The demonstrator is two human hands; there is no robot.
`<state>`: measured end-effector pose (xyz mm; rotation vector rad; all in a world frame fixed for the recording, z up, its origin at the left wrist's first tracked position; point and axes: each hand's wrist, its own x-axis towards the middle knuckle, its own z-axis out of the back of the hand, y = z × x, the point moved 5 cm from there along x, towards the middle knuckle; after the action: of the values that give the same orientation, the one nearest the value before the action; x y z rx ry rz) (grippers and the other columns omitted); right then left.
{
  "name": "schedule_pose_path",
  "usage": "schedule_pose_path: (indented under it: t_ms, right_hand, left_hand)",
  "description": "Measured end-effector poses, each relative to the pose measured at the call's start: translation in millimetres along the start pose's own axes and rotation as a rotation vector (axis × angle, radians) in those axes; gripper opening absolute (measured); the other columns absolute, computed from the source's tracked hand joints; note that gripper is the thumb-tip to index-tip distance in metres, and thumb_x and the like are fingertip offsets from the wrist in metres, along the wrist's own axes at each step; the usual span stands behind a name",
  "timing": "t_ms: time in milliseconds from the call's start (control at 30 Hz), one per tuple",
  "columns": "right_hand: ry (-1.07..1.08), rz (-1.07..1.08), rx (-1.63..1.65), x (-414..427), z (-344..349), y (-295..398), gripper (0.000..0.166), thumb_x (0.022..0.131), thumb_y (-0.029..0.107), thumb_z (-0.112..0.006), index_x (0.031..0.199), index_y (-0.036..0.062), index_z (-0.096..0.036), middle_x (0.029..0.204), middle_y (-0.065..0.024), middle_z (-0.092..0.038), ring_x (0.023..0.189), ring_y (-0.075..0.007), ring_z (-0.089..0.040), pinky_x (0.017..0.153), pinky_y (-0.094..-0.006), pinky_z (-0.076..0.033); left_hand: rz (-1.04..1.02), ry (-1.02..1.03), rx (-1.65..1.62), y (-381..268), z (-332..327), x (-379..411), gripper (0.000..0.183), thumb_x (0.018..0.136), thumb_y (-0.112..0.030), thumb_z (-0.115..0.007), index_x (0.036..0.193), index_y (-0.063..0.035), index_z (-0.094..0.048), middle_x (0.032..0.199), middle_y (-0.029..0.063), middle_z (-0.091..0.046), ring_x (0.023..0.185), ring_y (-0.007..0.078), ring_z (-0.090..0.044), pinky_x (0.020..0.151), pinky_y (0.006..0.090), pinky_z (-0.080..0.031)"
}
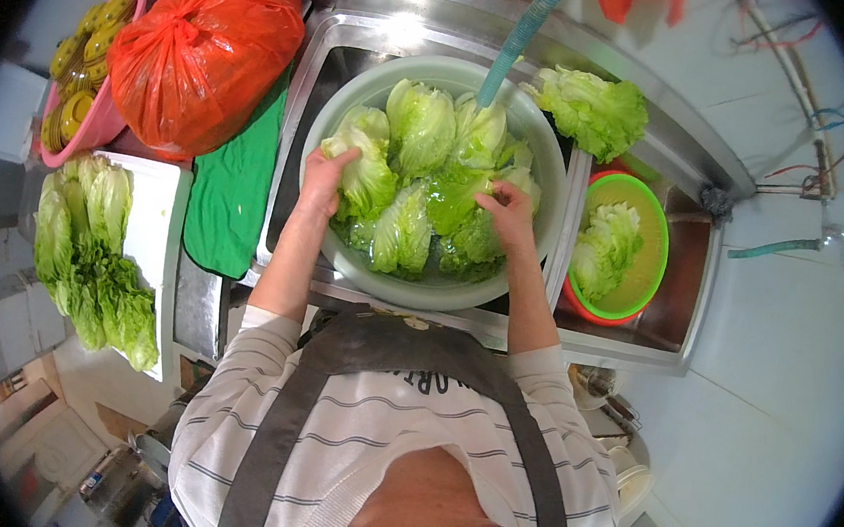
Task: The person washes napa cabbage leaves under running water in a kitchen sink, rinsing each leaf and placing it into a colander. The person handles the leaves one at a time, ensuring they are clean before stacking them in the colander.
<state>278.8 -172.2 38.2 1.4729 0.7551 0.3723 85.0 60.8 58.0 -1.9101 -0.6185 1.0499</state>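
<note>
A large pale green plastic basin [423,299] filled with water and several lettuce heads [420,124] stands in the steel sink before me. At the basin's left, my left hand [328,178] grips a pale lettuce head [366,176], thumb on top. On the right side, my right hand [508,209] pinches the edge of a bright green lettuce leaf [457,200] at the water's surface. A teal ribbed hose [520,42] hangs down into the basin from above, its end among the lettuce at the back.
Right of the basin, lettuce [593,113] lies on the sink edge above a green colander [654,261] holding more. At left are a tied red plastic bag [207,56], a green cloth [224,223], a white tray of lettuce [147,224] and a pink basket [91,129] with yellow bowls.
</note>
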Motion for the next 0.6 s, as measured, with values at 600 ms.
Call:
schedule_pose_path:
  t_ms: [600]
  right_hand:
    - [0.000, 0.246, -0.419, 30.1, -18.7, -3.1, 0.033, 0.066, 0.004, -0.073, 0.097, 0.0019, -0.062, 0.096, -0.0064, -0.064, 0.089, -0.0161, -0.057, 0.082, -0.0300, -0.044]
  left_hand:
    - [0.053, 0.292, 0.195, 2.0, -29.1, -23.6, 0.029, 0.078, -0.001, -0.063, 0.106, 0.0020, -0.058, 0.102, 0.0116, -0.063, 0.086, 0.0200, -0.063, 0.076, 0.0291, -0.050]
